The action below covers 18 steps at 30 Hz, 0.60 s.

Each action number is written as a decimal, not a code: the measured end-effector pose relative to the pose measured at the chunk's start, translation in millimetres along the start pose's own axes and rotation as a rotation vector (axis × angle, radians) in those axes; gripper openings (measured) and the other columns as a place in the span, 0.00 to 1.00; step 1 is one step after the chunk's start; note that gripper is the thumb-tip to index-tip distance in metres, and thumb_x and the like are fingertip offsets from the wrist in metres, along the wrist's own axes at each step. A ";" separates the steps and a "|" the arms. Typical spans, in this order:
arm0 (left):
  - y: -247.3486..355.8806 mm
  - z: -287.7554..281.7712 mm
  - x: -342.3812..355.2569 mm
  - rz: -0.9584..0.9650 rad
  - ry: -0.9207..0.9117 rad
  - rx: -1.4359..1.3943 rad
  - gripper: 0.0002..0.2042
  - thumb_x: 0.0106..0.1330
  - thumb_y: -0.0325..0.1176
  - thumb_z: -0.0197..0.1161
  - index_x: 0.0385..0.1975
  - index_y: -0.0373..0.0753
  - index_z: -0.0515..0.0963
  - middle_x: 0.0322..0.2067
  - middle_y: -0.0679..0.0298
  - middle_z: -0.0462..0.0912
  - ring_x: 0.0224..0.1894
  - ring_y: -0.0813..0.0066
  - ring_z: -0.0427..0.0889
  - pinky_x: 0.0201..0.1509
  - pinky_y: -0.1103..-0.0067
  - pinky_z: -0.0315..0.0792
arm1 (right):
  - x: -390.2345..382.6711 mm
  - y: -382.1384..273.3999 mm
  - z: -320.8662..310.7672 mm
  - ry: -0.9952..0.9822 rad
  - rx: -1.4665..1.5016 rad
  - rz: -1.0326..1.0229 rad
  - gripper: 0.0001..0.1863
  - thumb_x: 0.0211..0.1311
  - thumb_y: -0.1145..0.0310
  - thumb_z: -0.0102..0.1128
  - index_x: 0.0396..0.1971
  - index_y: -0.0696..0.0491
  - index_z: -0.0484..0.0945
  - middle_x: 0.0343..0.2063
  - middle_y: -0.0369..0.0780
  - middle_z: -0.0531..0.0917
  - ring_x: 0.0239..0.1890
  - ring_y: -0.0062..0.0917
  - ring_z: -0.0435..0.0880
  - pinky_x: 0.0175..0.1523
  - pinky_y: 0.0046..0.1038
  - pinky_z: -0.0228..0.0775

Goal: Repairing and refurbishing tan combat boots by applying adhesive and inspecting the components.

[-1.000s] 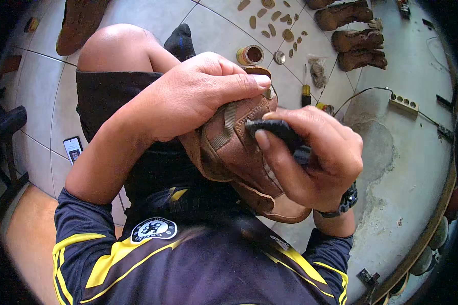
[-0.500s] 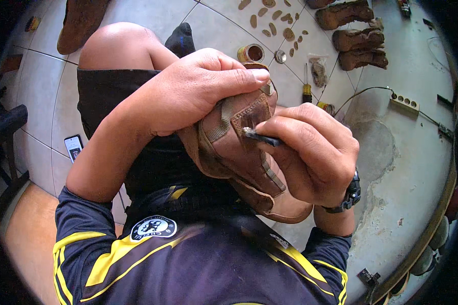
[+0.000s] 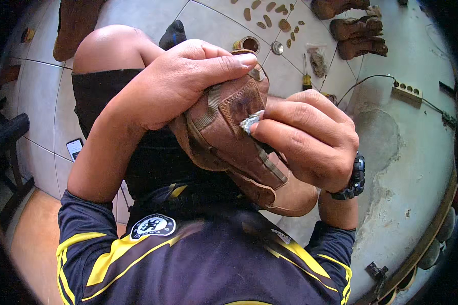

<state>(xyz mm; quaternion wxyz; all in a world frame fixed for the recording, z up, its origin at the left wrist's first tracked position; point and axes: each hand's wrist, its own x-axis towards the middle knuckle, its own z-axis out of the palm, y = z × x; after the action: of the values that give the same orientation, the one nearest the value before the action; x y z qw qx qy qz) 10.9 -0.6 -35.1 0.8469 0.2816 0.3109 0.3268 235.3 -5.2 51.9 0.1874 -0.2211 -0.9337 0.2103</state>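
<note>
A brown boot [image 3: 216, 145] lies tilted over my lap, its rounded toe toward the lower right. My left hand [image 3: 191, 84] is closed around the boot's upper part, thumb lying along the top edge. A stitched brown leather patch [image 3: 239, 103] on the boot's side has a darker, stained middle. Between the thumb and fingers of my right hand [image 3: 310, 140] is a small applicator with a pale, frayed tip [image 3: 250, 122], which touches or nearly touches the patch's lower right edge. My fingers hide the rest of the applicator.
Beyond the boot stand an open tin [image 3: 248, 44] and a small round metal lid [image 3: 277, 48]. A screwdriver [image 3: 306, 80], a plastic bag [image 3: 317, 61], brown boots [image 3: 359, 47] and several flat brown pieces lie farther off. A power strip [image 3: 407, 91] is at the right, a phone [image 3: 75, 147] at the left.
The applicator has turned in my right fingers: its dark shaft showed before, and now the pale tip shows broader. The boot and my left hand have shifted slightly left and up.
</note>
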 end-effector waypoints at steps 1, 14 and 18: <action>0.3 -1.5 0.0 -0.005 -0.027 -0.012 0.18 0.76 0.42 0.62 0.40 0.30 0.85 0.33 0.65 0.87 0.33 0.84 0.83 0.37 0.83 0.79 | -3.6 2.4 -0.1 0.005 -0.010 -0.025 0.14 0.47 0.72 0.70 0.37 0.56 0.88 0.36 0.44 0.87 0.32 0.35 0.86 0.36 0.30 0.79; -0.8 1.5 -1.0 -0.028 -0.041 -0.016 0.16 0.78 0.41 0.59 0.44 0.33 0.84 0.37 0.65 0.88 0.35 0.83 0.85 0.40 0.82 0.80 | -2.2 -1.5 1.5 0.009 -0.041 -0.090 0.20 0.39 0.69 0.68 0.37 0.56 0.88 0.37 0.41 0.87 0.35 0.34 0.86 0.39 0.31 0.81; -0.6 0.0 1.3 0.000 -0.005 -0.007 0.18 0.76 0.43 0.62 0.39 0.31 0.85 0.34 0.65 0.88 0.32 0.84 0.83 0.37 0.83 0.79 | -11.7 4.8 -4.4 -0.017 -0.088 -0.104 0.19 0.36 0.68 0.68 0.35 0.54 0.86 0.36 0.38 0.85 0.36 0.31 0.86 0.39 0.30 0.81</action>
<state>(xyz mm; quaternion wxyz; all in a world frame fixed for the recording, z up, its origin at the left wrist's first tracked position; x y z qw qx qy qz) 11.9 0.0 -36.0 0.8485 0.2795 0.3077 0.3273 248.6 -5.7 50.3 0.1801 -0.1785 -0.9538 0.1611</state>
